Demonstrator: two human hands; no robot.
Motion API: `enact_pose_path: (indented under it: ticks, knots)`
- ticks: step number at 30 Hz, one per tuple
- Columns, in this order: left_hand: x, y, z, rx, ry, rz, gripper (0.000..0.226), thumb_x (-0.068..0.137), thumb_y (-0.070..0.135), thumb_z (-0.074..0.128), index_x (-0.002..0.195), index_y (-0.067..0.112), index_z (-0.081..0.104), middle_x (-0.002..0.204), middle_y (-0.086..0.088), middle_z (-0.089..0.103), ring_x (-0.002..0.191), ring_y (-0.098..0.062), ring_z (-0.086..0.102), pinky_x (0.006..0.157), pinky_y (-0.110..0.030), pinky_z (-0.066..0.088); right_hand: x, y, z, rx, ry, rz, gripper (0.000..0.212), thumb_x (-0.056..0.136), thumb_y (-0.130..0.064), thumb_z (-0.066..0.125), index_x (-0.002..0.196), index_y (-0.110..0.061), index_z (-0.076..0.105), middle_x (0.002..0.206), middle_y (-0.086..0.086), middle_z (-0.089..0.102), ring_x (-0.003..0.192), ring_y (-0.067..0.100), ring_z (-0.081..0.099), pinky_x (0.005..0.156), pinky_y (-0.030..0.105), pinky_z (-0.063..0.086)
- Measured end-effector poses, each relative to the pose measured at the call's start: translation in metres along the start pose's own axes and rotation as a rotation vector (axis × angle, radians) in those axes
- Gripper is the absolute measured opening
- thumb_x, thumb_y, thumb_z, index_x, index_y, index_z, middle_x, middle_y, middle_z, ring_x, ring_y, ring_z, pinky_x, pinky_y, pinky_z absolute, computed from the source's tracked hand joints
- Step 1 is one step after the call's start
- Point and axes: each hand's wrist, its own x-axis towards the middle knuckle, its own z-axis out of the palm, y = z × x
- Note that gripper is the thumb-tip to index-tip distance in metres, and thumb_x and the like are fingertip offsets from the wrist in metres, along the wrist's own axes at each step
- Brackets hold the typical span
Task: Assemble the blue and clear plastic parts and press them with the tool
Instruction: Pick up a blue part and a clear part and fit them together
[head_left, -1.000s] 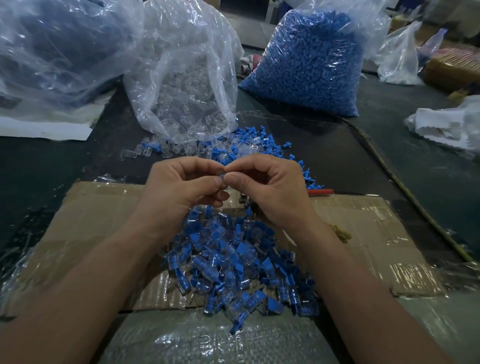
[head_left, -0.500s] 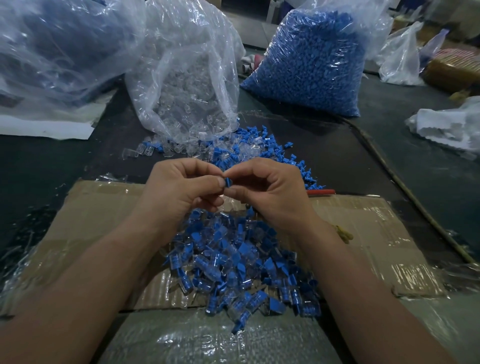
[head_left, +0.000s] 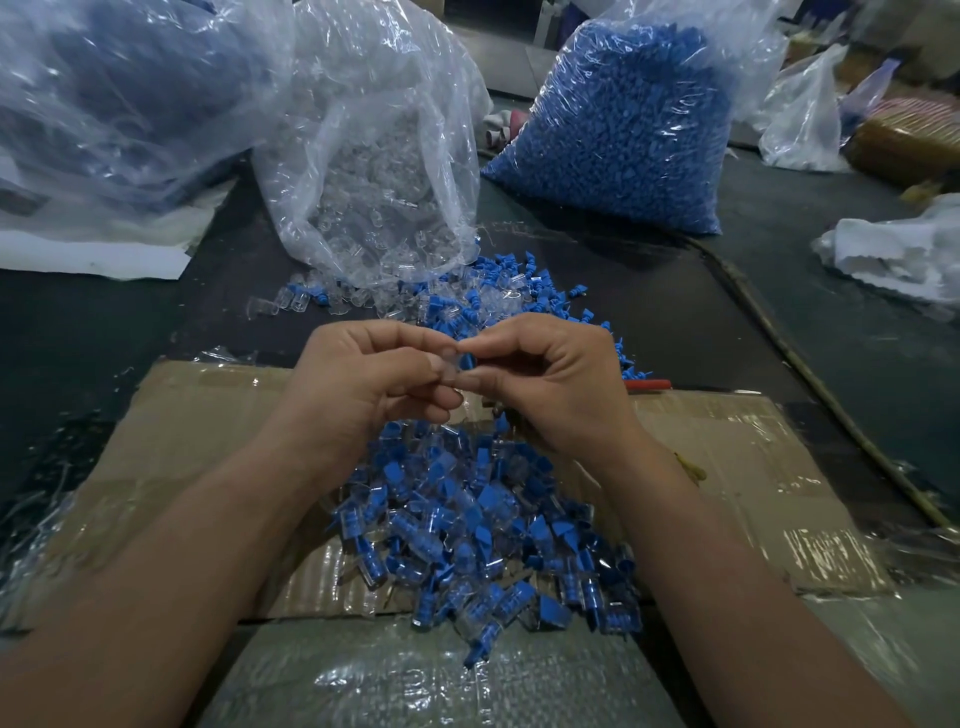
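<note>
Hovering above the far edge of the cardboard (head_left: 727, 467), the left hand (head_left: 363, 384) pinches the clear part (head_left: 448, 366) and the right hand (head_left: 556, 384) the blue part (head_left: 470, 360), fingers curled; both seem light, stiff, slippery, best gripped by outer ends.
</note>
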Motion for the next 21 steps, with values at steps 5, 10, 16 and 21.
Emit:
enact_pose_path:
  ticks: [5,10,16,21]
  knots:
    - [0.0000,0.0000,0.0018,0.011,-0.009,0.002,0.011,0.054,0.007,0.063,0.063,0.008,0.069,0.057,-0.009,0.066,0.047,-0.014,0.062,0.044,-0.019,0.049,-0.0011,0.0003,-0.0006,-0.003,0.006,0.005,0.033,0.066,-0.001,0.076,0.093,-0.017,0.065,0.077,-0.011,0.063,0.071,-0.001,0.062,0.066,0.012,0.049]
    - [-0.0004,0.0005,0.0022,0.033,-0.012,0.001,0.017,0.055,0.007,0.062,0.070,0.003,0.066,0.056,-0.009,0.065,0.047,-0.014,0.062,0.044,-0.019,0.050,-0.0014,0.0003,-0.0024,-0.054,0.002,-0.019,0.033,0.066,-0.002,0.076,0.094,-0.015,0.065,0.077,-0.014,0.061,0.070,-0.006,0.060,0.064,0.008,0.046]
    - [-0.0020,0.0006,0.0035,0.037,-0.016,-0.001,0.018,0.056,0.006,0.061,0.073,0.002,0.065,0.055,-0.009,0.065,0.048,-0.014,0.062,0.046,-0.020,0.051,-0.0015,0.0016,-0.0030,-0.121,0.018,-0.070,0.031,0.066,-0.004,0.077,0.093,-0.014,0.066,0.077,-0.017,0.059,0.070,-0.008,0.060,0.065,0.007,0.046]
    - [-0.0015,0.0007,0.0029,0.028,-0.009,-0.002,0.014,0.055,0.007,0.064,0.068,0.006,0.068,0.057,-0.011,0.066,0.049,-0.016,0.064,0.047,-0.020,0.052,-0.0020,0.0028,-0.0031,-0.180,0.046,-0.104,0.024,0.065,-0.006,0.078,0.088,-0.003,0.071,0.077,-0.013,0.060,0.069,-0.009,0.059,0.065,0.007,0.046]
